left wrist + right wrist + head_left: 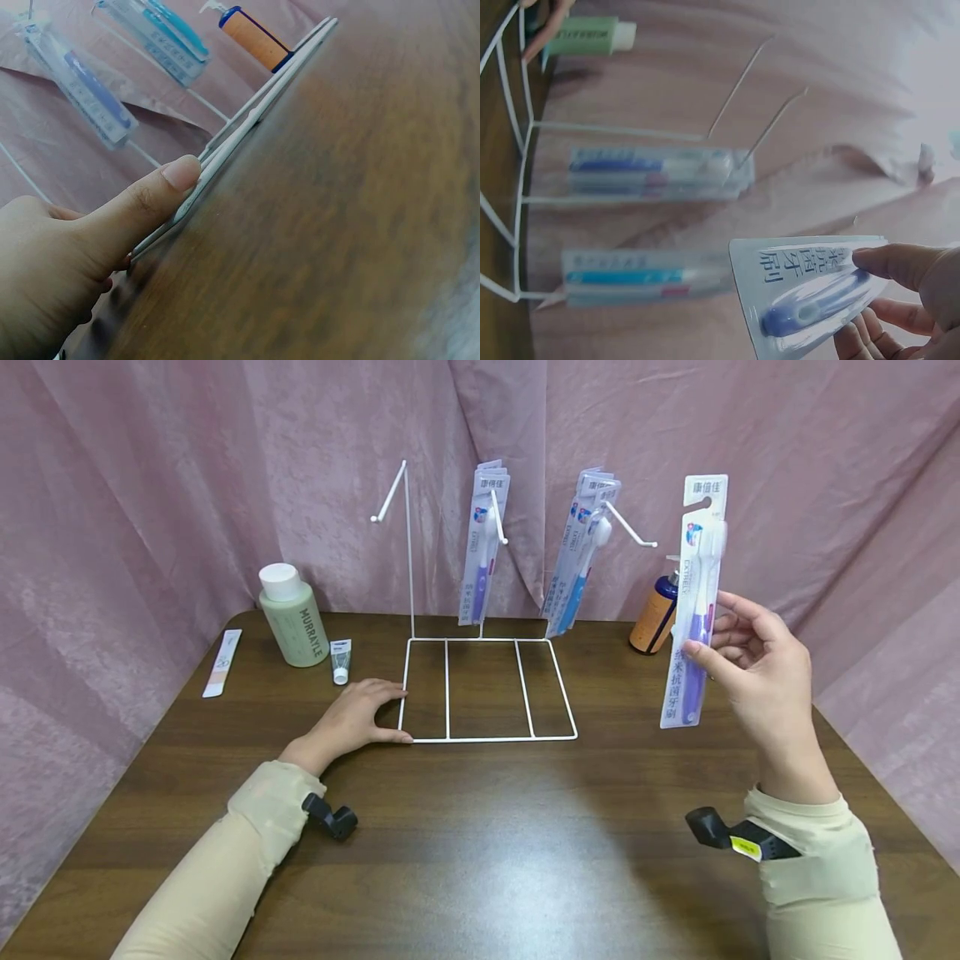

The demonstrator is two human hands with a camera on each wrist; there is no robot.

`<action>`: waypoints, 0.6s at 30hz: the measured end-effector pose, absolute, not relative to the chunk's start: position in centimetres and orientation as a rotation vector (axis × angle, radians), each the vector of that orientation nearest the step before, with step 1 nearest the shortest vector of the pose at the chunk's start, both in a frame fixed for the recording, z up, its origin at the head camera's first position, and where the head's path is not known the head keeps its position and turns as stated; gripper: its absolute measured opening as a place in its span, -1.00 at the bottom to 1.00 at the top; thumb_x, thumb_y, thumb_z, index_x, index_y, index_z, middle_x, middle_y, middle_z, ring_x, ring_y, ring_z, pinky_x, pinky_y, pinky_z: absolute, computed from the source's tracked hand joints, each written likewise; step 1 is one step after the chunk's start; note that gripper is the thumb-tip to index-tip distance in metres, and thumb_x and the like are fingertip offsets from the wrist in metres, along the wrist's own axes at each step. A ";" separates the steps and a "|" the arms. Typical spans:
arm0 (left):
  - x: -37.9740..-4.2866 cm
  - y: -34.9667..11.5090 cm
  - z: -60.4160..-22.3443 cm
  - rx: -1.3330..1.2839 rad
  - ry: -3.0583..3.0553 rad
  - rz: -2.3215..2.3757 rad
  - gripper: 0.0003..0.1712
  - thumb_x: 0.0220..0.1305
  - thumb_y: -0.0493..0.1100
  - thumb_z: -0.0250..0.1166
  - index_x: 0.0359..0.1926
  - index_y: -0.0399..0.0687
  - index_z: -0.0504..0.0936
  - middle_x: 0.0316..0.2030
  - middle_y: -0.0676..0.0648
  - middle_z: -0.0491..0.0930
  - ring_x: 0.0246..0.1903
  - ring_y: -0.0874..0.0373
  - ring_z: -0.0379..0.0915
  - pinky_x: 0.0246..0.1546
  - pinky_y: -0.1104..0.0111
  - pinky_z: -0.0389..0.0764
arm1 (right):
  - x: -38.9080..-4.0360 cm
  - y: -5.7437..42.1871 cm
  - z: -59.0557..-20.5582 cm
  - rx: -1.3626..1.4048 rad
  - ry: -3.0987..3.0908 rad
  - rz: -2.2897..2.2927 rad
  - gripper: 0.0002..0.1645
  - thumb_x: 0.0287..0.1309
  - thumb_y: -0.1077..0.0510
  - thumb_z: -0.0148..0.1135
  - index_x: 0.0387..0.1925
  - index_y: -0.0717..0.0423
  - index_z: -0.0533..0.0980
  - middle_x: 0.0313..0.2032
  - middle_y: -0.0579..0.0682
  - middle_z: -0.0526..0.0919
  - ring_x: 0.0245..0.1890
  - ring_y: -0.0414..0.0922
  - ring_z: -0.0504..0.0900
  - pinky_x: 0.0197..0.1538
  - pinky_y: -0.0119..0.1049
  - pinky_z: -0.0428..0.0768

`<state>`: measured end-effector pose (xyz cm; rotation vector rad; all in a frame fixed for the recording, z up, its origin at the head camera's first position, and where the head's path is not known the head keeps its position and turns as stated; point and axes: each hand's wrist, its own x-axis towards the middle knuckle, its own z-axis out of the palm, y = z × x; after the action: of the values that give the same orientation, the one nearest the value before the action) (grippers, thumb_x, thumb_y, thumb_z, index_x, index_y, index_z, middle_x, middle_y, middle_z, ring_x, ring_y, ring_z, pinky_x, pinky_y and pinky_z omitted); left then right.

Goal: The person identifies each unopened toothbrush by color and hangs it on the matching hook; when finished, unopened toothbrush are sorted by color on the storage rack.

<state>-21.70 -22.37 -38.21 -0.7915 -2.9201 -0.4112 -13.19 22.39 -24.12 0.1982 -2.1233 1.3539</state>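
Note:
My right hand (768, 672) pinches a packaged purple toothbrush (697, 618) by its lower half, between the thumb and fingers. The pack stands nearly upright, apart from the rack, with a hook slot near its top. At the front left corner of a white wire display rack (490, 740) rests my left hand (356, 718), thumb on the front wire and outstretched fingers at the side wire. More packaged toothbrushes (480, 560) hang on the rack's middle hook, one showing purple. Packs with a blue toothbrush (577, 585) in front hang on the right hook. The left hook (388, 493) is bare.
A green bottle (296, 622) with a white cap, a small tube (341, 662) and a flat white-and-pink packet (222, 663) are at the left. Behind the held pack, an orange-and-blue pump bottle (652, 618) stands near the pink curtain (360, 418).

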 end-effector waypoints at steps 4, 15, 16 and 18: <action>-21.7 -22.4 -38.2 -0.788 -2.921 -0.413 -0.04 -0.13 0.31 0.45 0.22 -0.18 0.51 0.23 -0.23 0.48 0.29 -0.17 0.29 0.33 -0.07 0.24 | -12.5 20.6 -23.3 0.269 -2.110 1.322 -0.32 -0.05 0.50 0.35 0.19 0.23 0.46 -0.25 -0.28 0.54 -0.32 -0.36 0.54 -0.24 -0.70 0.52; -21.8 -22.4 -38.3 -0.791 -2.915 -0.403 -0.05 -0.13 0.32 0.45 0.21 -0.17 0.51 0.22 -0.21 0.49 0.28 -0.15 0.31 0.32 -0.05 0.25 | -13.2 15.9 -24.1 0.472 -2.151 1.177 -0.32 -0.06 0.40 0.42 0.17 0.27 0.45 -0.24 -0.15 0.46 -0.27 -0.36 0.47 -0.23 -0.72 0.50; -21.7 -22.4 -38.3 -0.790 -2.914 -0.406 -0.05 -0.13 0.31 0.45 0.21 -0.17 0.51 0.22 -0.21 0.49 0.28 -0.15 0.31 0.32 -0.06 0.25 | -13.4 15.5 -24.3 0.486 -2.150 1.171 -0.32 -0.07 0.39 0.43 0.17 0.28 0.45 -0.24 -0.09 0.48 -0.27 -0.36 0.47 -0.23 -0.72 0.50; -21.7 -22.4 -38.2 -0.787 -2.915 -0.410 -0.05 -0.14 0.31 0.46 0.21 -0.17 0.52 0.22 -0.21 0.49 0.28 -0.15 0.30 0.32 -0.07 0.26 | -13.8 14.8 -24.6 0.505 -2.151 1.160 -0.31 -0.08 0.38 0.44 0.16 0.29 0.45 -0.24 0.04 0.51 -0.29 -0.37 0.47 -0.24 -0.70 0.50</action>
<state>-21.69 -22.36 -38.24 -0.7872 -2.9148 -0.4102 -13.79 14.82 -24.59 0.5046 -2.1512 1.1605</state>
